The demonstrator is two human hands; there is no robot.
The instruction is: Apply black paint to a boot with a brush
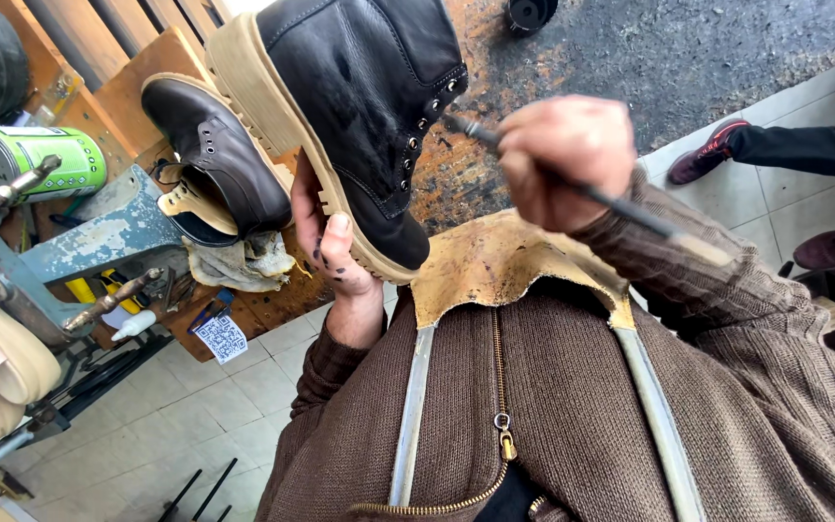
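My left hand point(332, 253) grips a black leather boot point(359, 97) by its tan lugged sole, holding it up in front of my chest, toe pointing down toward me. My right hand point(562, 155) is closed on a thin dark brush point(630, 208); the tip of the brush touches the boot's eyelet edge, and its handle runs back over my right sleeve. A stained tan leather apron point(495, 266) covers my brown zip sweater below both hands.
A second dark boot point(210, 145) lies on a wooden bench with a crumpled rag point(239, 263). A green can point(26, 159) and a blue-grey metal stand point(60, 246) are at left. Another person's feet in dark red shoes point(707, 155) are on the tiled floor at right.
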